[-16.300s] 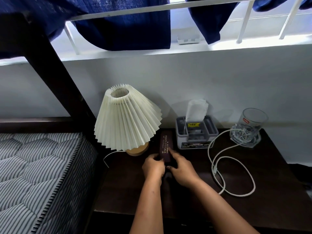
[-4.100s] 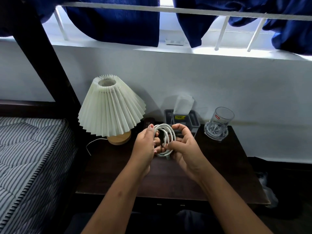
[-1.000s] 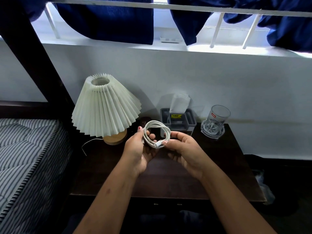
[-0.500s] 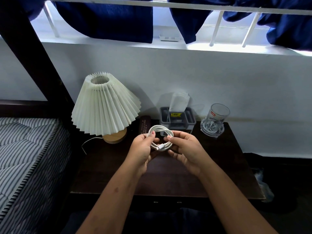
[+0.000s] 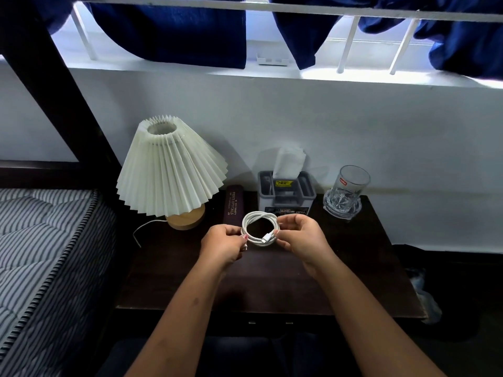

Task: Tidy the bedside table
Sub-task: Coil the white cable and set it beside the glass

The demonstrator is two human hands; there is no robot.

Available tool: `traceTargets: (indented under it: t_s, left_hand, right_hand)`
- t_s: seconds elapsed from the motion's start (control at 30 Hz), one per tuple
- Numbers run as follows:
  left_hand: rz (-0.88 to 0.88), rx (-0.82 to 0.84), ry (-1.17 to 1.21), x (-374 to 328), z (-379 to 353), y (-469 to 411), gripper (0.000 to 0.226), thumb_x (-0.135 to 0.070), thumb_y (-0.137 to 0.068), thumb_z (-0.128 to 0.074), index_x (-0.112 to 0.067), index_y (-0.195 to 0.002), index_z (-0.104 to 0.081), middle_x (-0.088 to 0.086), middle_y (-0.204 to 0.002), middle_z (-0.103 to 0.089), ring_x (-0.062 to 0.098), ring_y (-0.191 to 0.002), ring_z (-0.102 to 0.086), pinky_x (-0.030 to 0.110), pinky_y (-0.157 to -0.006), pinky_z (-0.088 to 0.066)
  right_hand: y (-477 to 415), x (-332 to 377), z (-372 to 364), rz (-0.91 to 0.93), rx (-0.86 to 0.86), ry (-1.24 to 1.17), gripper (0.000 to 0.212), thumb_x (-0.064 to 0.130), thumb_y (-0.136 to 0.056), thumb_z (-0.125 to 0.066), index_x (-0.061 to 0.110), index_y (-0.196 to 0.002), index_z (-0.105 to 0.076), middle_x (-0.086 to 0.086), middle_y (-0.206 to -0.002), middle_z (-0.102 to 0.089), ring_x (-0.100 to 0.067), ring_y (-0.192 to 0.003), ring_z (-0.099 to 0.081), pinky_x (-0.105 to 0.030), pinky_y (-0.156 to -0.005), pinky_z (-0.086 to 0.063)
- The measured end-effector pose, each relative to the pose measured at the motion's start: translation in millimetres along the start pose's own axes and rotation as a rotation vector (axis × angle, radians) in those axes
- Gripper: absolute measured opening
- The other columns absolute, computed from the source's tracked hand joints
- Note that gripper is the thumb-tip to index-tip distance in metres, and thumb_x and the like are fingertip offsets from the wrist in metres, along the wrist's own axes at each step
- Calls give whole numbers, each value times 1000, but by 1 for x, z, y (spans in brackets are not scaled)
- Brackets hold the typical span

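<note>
A white cable (image 5: 257, 216) is wound into a small round coil, held just above the dark bedside table (image 5: 353, 278). My left hand (image 5: 221, 244) pinches the coil's left side and my right hand (image 5: 300, 236) pinches its right side, by the plug end. Behind the coil a dark maroon case (image 5: 233, 204) lies lengthwise. A grey tissue box (image 5: 285, 193) stands at the back, and a clear glass (image 5: 347, 191) on a coaster sits at the back right. A pleated white lamp (image 5: 168, 170) stands at the back left.
A striped mattress (image 5: 40, 246) and a dark bed frame (image 5: 54, 85) border the table on the left. The lamp's thin cord (image 5: 144, 227) trails over the table's left edge. White wall and window bars with blue curtains (image 5: 168, 28) rise behind.
Both hands have lowered the coil toward the table and turned it flatter; it now faces up as a neat ring in front of the tissue box.
</note>
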State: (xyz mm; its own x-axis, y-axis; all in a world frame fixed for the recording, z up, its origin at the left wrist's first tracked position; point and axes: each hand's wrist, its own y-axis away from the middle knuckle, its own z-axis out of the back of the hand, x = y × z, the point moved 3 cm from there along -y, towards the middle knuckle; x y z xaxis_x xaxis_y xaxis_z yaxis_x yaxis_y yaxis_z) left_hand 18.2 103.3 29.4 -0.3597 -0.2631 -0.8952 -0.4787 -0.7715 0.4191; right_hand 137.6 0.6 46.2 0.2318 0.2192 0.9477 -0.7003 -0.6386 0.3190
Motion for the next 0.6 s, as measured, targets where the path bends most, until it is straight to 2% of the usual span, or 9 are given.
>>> traceTargets:
  t_s: [0.1, 0.23, 0.3, 0.37, 0.43, 0.5, 0.6]
  left_hand:
    - [7, -34, -38, 7, 0, -3, 15, -4, -82, -65, -16, -74, -64, 7, -69, -64, 15, -60, -56, 28, -61, -49]
    - [10, -59, -7, 10, -8, -5, 14, -2, -80, -67, -15, -80, -65, 2, -66, -64, 12, -58, -58, 31, -72, -55]
    - [5, -57, 16, 11, -16, -7, 15, -1, -79, -69, -15, -81, -66, 1, -65, -63, 12, -57, -58, 29, -72, -54]
    - [3, -45, 5, 12, -26, -8, 14, -2, -77, -70, -15, -83, -69, 0, -65, -64, 16, -63, -61, 32, -76, -55]
    - [13, -21, 16, 14, -35, -10, 14, -2, -77, -70, -13, -85, -70, 1, -65, -63, 20, -68, -63, 34, -80, -54]
    - [14, -1, 28, 17, -44, -11, 13, -1, -77, -70, -13, -83, -69, 1, -64, -62, 18, -65, -61, 33, -77, -52]
    - [3, -7, 71, 21, -54, -16, 14, -2, -78, -69, -15, -78, -66, 2, -63, -59, 14, -59, -57, 24, -66, -51]
  right_hand:
    - [-4, -5, -4, -22, 11, 50, 22, -12, -79, -59, 6, -93, -61, -8, -89, -63, -17, -83, -61, -24, -70, -54]
    - [-9, -10, -4, -65, -14, 74, 25, -8, -80, -58, 16, -83, -60, -6, -94, -64, -18, -88, -61, -38, -84, -53]
    - [-10, -13, 0, -91, -35, 98, 25, -6, -81, -57, 18, -88, -59, -2, -99, -64, -18, -93, -60, -41, -87, -52]
    - [-11, -14, 7, -86, -56, 88, 28, -7, -81, -55, 17, -95, -60, -2, -105, -65, -19, -98, -61, -39, -84, -53]
    - [-12, -15, 15, -66, -80, 64, 29, -9, -81, -54, 17, -92, -61, -7, -107, -66, -20, -95, -63, -32, -75, -53]
    - [-11, -17, 24, -56, -94, 38, 30, -10, -81, -55, 19, -87, -62, -8, -98, -67, -18, -87, -63, -26, -68, -52]
    - [-13, -19, 34, -62, -86, 10, 28, -13, -81, -55, 12, -89, -63, -6, -85, -65, -15, -76, -62, -25, -64, -53]
